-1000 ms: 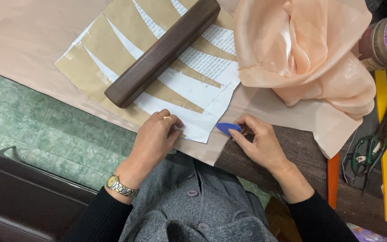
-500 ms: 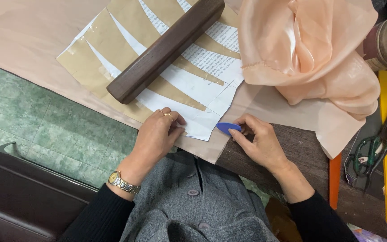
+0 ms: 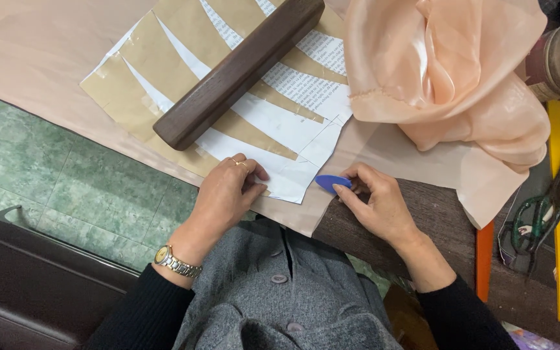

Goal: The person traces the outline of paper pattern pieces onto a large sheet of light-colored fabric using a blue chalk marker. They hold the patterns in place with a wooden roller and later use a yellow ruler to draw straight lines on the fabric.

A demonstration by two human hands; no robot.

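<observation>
On the table (image 3: 435,207), near its front edge: right hand (image 3: 378,206) is pinching blue tailor's chalk (image 3: 332,183) just beside the paper pattern (image 3: 273,123); left hand (image 3: 227,194) is pressing flat, fingers spread narrow, on the pattern's corner. Peach fabric (image 3: 34,58) is lying beneath; dark wooden bar (image 3: 238,72) is resting across the pattern.
</observation>
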